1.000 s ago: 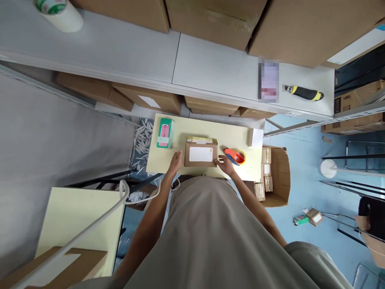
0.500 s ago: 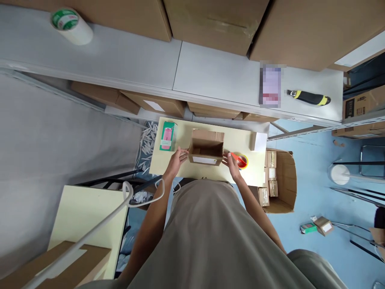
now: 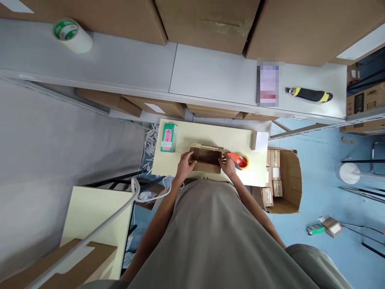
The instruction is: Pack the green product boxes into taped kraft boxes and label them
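Note:
A small open cardboard box [image 3: 207,167] lies between my hands on the cream table, its opening facing up towards me. My left hand [image 3: 185,164] grips the box's left end, fingers at the rim. At the right end my right hand [image 3: 227,165] is closed on the wall. A strip of shiny tape shows along the box's far edge. Just beyond my right hand lie an orange tape dispenser [image 3: 233,157] and a yellow-rimmed tape roll [image 3: 242,161]. Left of the box stands a green box with a pink picture [image 3: 168,137].
A white box [image 3: 260,141] stands at the table's right end. A large carton [image 3: 290,180] holding several small boxes is beside it. The grey shelf [image 3: 210,74] ahead bears a tape roll [image 3: 73,37], a utility knife [image 3: 309,94] and big cartons [image 3: 207,24].
The cardboard box has been turned: its raised far flap and white front label no longer show. My hands have shifted from its outer sides to the rim at both ends.

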The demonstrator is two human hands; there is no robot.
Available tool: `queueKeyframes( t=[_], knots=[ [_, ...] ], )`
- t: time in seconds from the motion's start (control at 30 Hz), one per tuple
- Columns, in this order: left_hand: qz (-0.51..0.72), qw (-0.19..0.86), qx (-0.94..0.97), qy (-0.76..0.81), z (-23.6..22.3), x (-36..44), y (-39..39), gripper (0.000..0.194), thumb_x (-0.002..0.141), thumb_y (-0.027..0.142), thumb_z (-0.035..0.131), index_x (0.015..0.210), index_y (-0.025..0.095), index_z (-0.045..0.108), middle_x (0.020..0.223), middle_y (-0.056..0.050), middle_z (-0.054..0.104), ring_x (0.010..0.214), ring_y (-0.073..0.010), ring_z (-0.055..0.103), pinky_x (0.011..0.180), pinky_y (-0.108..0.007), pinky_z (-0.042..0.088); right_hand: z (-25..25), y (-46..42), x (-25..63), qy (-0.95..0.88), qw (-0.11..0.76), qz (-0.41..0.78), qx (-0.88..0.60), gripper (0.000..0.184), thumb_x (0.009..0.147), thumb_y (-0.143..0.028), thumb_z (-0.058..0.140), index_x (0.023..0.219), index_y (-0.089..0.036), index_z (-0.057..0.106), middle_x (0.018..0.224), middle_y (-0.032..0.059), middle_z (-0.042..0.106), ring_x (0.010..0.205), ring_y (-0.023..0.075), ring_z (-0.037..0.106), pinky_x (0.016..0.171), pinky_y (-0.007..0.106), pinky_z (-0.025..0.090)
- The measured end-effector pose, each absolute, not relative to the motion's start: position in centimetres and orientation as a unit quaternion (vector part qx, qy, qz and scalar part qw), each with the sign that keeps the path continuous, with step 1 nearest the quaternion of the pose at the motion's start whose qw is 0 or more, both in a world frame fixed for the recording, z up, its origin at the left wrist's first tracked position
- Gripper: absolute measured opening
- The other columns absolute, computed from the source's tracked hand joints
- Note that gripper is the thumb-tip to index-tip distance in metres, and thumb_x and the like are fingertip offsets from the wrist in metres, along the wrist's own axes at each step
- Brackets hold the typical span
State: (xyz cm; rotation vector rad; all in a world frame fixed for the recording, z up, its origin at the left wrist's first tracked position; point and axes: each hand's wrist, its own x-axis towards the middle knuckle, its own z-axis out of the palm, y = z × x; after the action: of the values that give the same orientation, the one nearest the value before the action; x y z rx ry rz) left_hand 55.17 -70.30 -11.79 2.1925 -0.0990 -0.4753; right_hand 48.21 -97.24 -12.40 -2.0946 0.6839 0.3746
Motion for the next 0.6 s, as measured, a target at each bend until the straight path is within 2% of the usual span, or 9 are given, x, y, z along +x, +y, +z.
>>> queueKeyframes(
  t=[0.1, 0.23, 0.33, 0.47, 0.6],
  knots=[
    [-0.193, 0.415, 0.888, -0.049, -11.7, 55.3, -70.8, 0.053, 0.094, 0.025, 0.072, 0.146, 0.026, 0.068, 0.152, -0.016, 0.063, 0.149, -0.0371, 0.058, 0.128, -0.053, 0.048, -12.8, -97.7, 48.1, 0.252, 0.459, 0.152, -0.838, 0.032, 0.102, -0.032, 0.067, 0.13, -0.017, 0.066, 0.118, 0.0165, 0.082, 0.101, 0.0274, 0.082, 0.091, 0.041, 0.066],
    [-0.187, 0.394, 0.899, -0.029, -10.7, 53.7, -71.7, 0.059, 0.095, 0.025, 0.069, 0.153, 0.019, 0.061, 0.157, -0.018, 0.061, 0.15, -0.0353, 0.059, 0.129, -0.052, 0.047, -13.3, -98.2, 47.2, 0.234, 0.504, 0.148, -0.818, 0.036, 0.103, -0.037, 0.066, 0.133, -0.018, 0.065, 0.121, 0.0169, 0.081, 0.096, 0.0274, 0.083, 0.085, 0.041, 0.068],
    [-0.167, 0.391, 0.905, 0.001, -9.4, 51.3, -72.2, 0.066, 0.094, 0.026, 0.07, 0.158, 0.019, 0.056, 0.16, -0.017, 0.06, 0.15, -0.0329, 0.059, 0.128, -0.05, 0.047, -13.2, -98.5, 46.3, 0.215, 0.508, 0.143, -0.821, 0.04, 0.104, -0.044, 0.064, 0.135, -0.018, 0.064, 0.122, 0.0181, 0.081, 0.099, 0.0296, 0.083, 0.087, 0.043, 0.068],
    [-0.153, 0.378, 0.912, 0.039, -7.0, 47.1, -72.1, 0.078, 0.097, 0.038, 0.071, 0.169, 0.023, 0.045, 0.164, -0.016, 0.057, 0.147, -0.0329, 0.06, 0.125, -0.048, 0.049, -11.7, -98.9, 45.1, 0.162, 0.509, 0.147, -0.832, 0.064, 0.105, -0.055, 0.061, 0.154, -0.016, 0.051, 0.13, 0.0206, 0.077, 0.102, 0.0321, 0.082, 0.087, 0.046, 0.068],
    [-0.185, 0.341, 0.918, 0.078, -4.3, 43.3, -71.2, 0.085, 0.101, 0.049, 0.069, 0.176, 0.028, 0.035, 0.157, -0.015, 0.063, 0.131, -0.0324, 0.07, 0.111, -0.041, 0.055, -9.2, -99.1, 44.6, 0.051, 0.473, 0.17, -0.863, 0.083, 0.103, -0.06, 0.065, 0.171, -0.022, 0.036, 0.157, 0.0221, 0.06, 0.101, 0.0304, 0.081, 0.091, 0.048, 0.067]
  ],
)
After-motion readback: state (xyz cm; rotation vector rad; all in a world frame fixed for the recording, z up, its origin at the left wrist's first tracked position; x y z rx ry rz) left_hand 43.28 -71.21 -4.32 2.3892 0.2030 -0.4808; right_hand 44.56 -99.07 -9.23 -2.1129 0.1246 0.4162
